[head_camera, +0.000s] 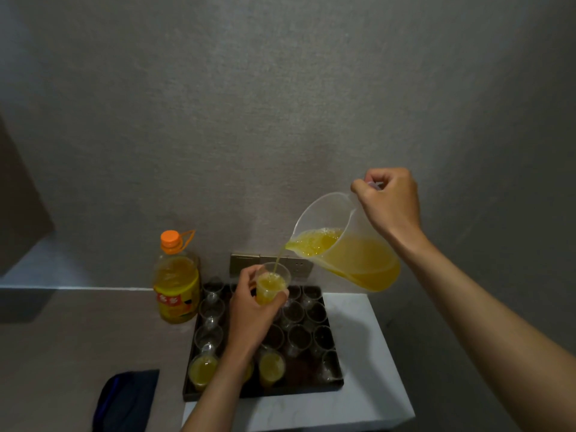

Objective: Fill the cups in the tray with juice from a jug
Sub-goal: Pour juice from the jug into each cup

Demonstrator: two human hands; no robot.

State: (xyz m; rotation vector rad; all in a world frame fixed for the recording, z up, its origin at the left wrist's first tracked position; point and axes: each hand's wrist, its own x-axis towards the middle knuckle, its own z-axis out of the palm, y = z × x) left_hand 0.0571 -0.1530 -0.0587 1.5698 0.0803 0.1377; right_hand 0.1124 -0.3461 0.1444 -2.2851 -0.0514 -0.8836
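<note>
Juice is poured from the translucent plastic jug (349, 244), gripped by its handle in the right hand (389, 201), into the thin, easily crushed clear plastic cup (271, 286) held lightly around its wall by the left hand (252, 313) above the dark rectangular tray (338, 381).

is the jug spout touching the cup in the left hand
Apart. The head view shows the jug spout above the cup in the left hand, juice falling between.
</note>
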